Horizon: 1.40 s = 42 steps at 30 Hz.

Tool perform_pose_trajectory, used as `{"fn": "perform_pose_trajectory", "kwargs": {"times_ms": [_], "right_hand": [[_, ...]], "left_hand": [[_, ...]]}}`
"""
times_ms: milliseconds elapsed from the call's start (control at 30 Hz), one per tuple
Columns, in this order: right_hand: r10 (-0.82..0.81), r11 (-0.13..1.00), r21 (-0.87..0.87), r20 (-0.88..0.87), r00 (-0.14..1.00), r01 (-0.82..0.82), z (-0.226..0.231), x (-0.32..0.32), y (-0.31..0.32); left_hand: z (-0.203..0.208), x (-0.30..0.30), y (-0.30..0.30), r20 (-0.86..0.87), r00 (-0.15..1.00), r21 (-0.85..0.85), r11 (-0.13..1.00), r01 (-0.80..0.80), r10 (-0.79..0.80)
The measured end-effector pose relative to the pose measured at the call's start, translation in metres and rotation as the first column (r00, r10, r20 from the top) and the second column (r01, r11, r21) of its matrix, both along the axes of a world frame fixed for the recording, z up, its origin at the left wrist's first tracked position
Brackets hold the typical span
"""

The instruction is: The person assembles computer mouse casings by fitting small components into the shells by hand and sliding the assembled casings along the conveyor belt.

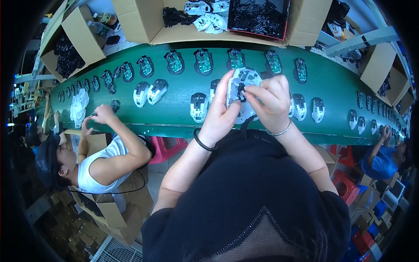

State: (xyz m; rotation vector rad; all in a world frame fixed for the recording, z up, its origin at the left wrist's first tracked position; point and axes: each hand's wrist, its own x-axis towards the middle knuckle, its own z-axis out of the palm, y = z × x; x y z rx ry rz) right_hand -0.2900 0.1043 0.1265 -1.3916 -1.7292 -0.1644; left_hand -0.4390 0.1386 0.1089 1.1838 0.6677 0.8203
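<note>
Held up over the green bench, a white computer mouse shell [247,75] rests in my left hand [219,117], whose fingers and thumb are closed around its left side. My right hand [271,101] pinches at a small black plastic part [241,90] set against the shell's inner face. Whether that part is fixed in the shell cannot be made out. Behind my hands, partly hidden by them, lie white-and-black mouse shells, among them one shell [199,107] left of my left wrist and another shell [300,107] beyond my right wrist.
Mouse halves with green circuit boards [203,62] line the far side of the green bench [174,114]. A cardboard box [135,22] there holds white shells and a black tray [258,19] of small black parts. Co-workers sit at left [109,163] and right [379,161].
</note>
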Motion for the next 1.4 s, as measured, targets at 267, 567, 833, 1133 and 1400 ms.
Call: {"fn": "perform_pose_trajectory", "kwargs": {"times_ms": [267, 567, 833, 1133, 1400], "right_hand": [[-0.079, 0.993, -0.081, 0.076, 0.994, 0.085, 0.01, -0.007, -0.001], [-0.127, 0.758, -0.508, -0.73, 0.671, -0.409, -0.004, -0.008, -0.003], [-0.076, 0.889, -0.305, -0.833, 0.548, -0.341, -0.031, -0.019, 0.004], [-0.286, 0.753, -0.27, -0.956, 0.072, -0.6, -0.067, 0.055, -0.032], [-0.634, 0.773, -0.511, -0.624, 0.456, 0.376, -0.128, 0.265, -0.159]], "left_hand": [[-0.007, -0.002, -0.001, -0.141, 0.987, 0.328, 0.945, -0.021, 0.071], [-0.01, -0.002, 0.001, 0.09, 0.981, -0.055, 0.985, -0.165, 0.17], [-0.006, 0.008, 0.002, -0.038, 0.98, 0.3, 0.937, -0.177, 0.197], [-0.036, 0.055, -0.002, 0.096, 0.994, -0.32, 0.943, 0.088, -0.061], [-0.049, 0.075, -0.005, -0.153, 0.917, -0.522, 0.818, 0.241, -0.368]]}}
